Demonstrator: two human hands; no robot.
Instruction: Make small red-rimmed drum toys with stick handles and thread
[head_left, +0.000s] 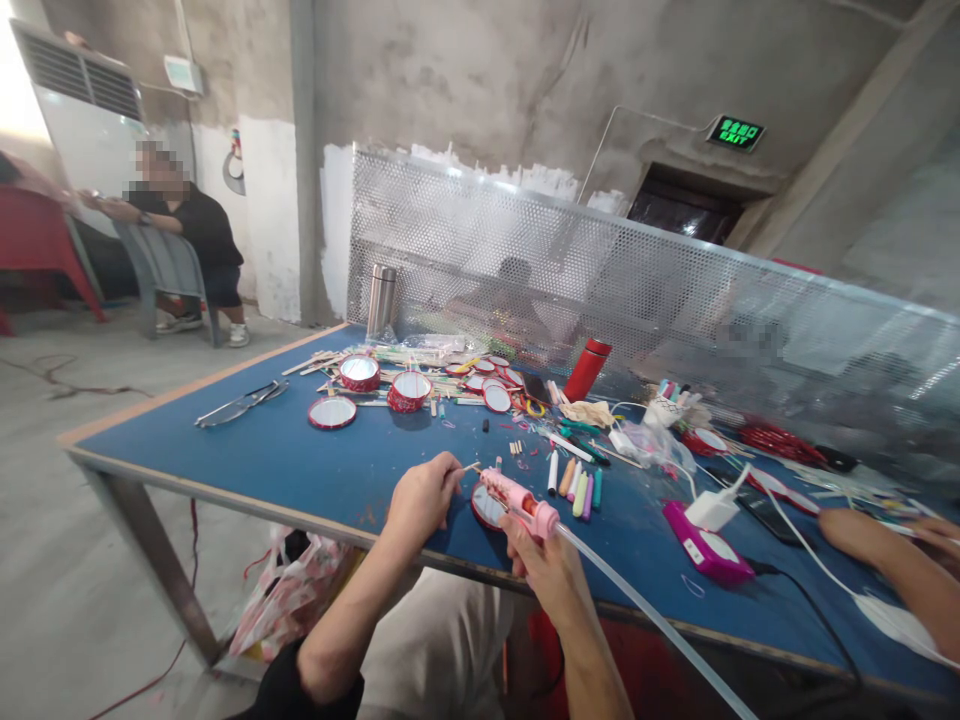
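My right hand (pixel 534 552) is wrapped round a pink glue gun (pixel 517 496), with a long clear glue stick (pixel 652 615) running out of its back end. Between the fingers of my left hand (pixel 426 495) is a thin wooden stick (pixel 469 467), its tip close to the glue gun's nozzle. Beneath the gun, at the table's front edge, lies a round red-rimmed mirror (pixel 486 508), partly hidden by the gun and my right hand.
On the blue table (pixel 300 470) lie stacked red-rimmed mirrors (pixel 409 390), scissors or tongs (pixel 241 403), marker pens (pixel 581 488), a red bottle (pixel 587 370) and a magenta power strip (pixel 707 545). A steel flask (pixel 382 302) stands behind. Another person's arm (pixel 874 555) rests at right.
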